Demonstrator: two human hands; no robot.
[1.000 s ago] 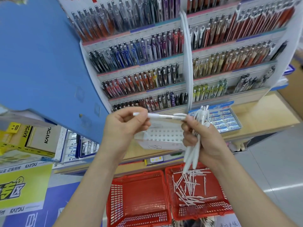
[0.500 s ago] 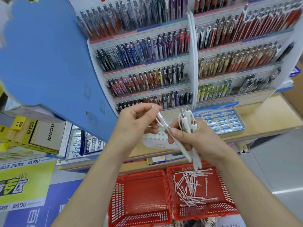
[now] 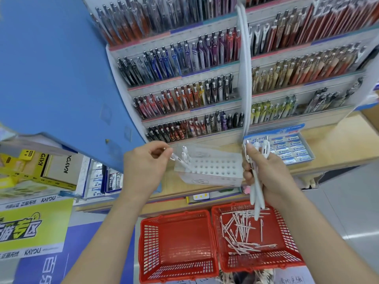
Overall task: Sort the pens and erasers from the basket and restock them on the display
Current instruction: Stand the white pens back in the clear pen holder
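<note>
My left hand (image 3: 144, 168) pinches one white pen (image 3: 178, 158) by its top end, its tip angled down at the left holes of a white perforated pen holder (image 3: 213, 171) on the wooden shelf. Two white pens (image 3: 184, 153) stand in that holder's left corner. My right hand (image 3: 264, 173) grips a bundle of white pens (image 3: 257, 193) upright, just right of the holder. Below, the right red basket (image 3: 287, 261) holds several loose white pens (image 3: 242, 232). The left red basket (image 3: 176, 242) holds nothing.
A tiered pen display (image 3: 205, 83) fills the wall ahead, split by a white divider (image 3: 245, 78). A tray of Pilot erasers (image 3: 287, 148) lies right of my right hand. A blue panel (image 3: 51, 68) overhangs at the left, with Kayou boxes (image 3: 41, 167) beneath.
My left hand took one pen from the right hand's bundle and carried it left and down to the holder. The right hand lowered slightly with its bundle.
</note>
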